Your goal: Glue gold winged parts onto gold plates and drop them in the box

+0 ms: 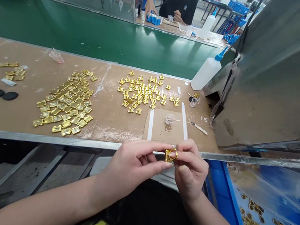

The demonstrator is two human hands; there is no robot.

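Observation:
Just past the table's front edge, a shiny gold piece with a ring-like loop [167, 155] is held between both my hands. My left hand [135, 163] pinches its left side between thumb and forefinger. The fingers of my right hand [192, 169] are closed on the loop at its right, partly hiding it. Beyond my hands lies a cardboard pad [158, 130] with a small clear dish [169, 119] and a thin stick on it. A heap of small gold pieces with raised parts [143, 91] lies behind the pad. Flatter gold plates [70, 102] are spread out to the left.
A white squeeze bottle [206, 72] stands at the back right beside a metal panel [274, 80]. A craft knife [199, 128] lies right of the pad. Black discs [10, 95] lie far left. A green belt [94, 34] runs behind; across it sits a person [177, 2]. Below right is a blue crate [221, 187].

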